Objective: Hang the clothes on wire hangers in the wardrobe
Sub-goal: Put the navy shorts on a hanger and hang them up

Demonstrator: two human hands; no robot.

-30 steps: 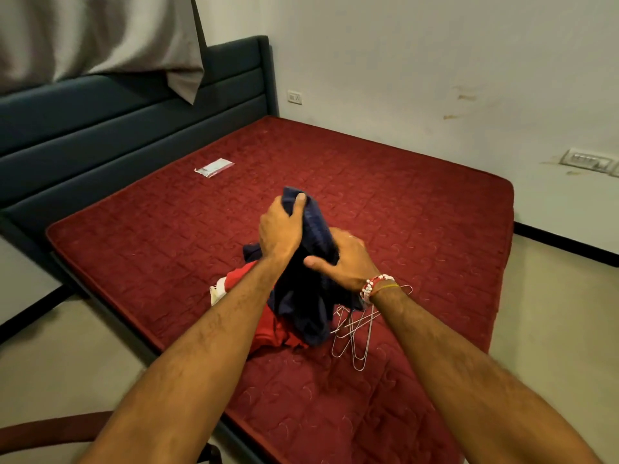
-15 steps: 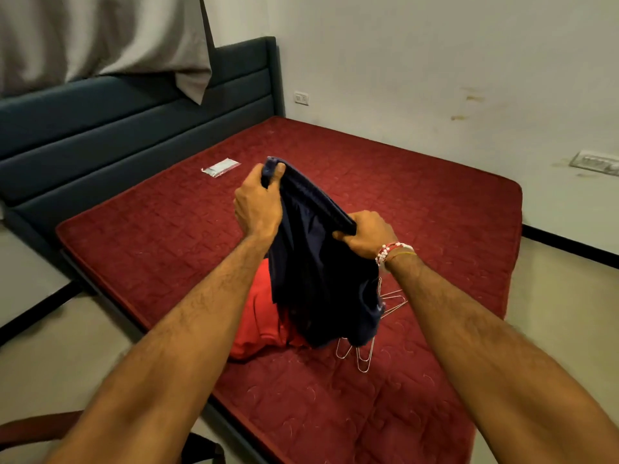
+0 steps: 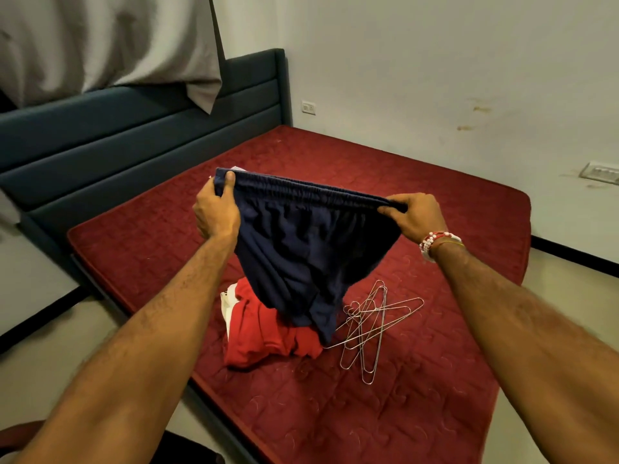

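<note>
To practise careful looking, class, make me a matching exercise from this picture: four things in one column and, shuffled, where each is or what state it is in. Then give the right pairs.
Things
1. navy shorts
2. red garment
3. wire hangers
4. grey curtain

States
A. crumpled on the mattress
B. hanging above the headboard
C. stretched by the waistband between the left hand and the right hand
D. lying in a loose pile of bare metal

Pairs: 1-C, 2-A, 3-D, 4-B
</note>
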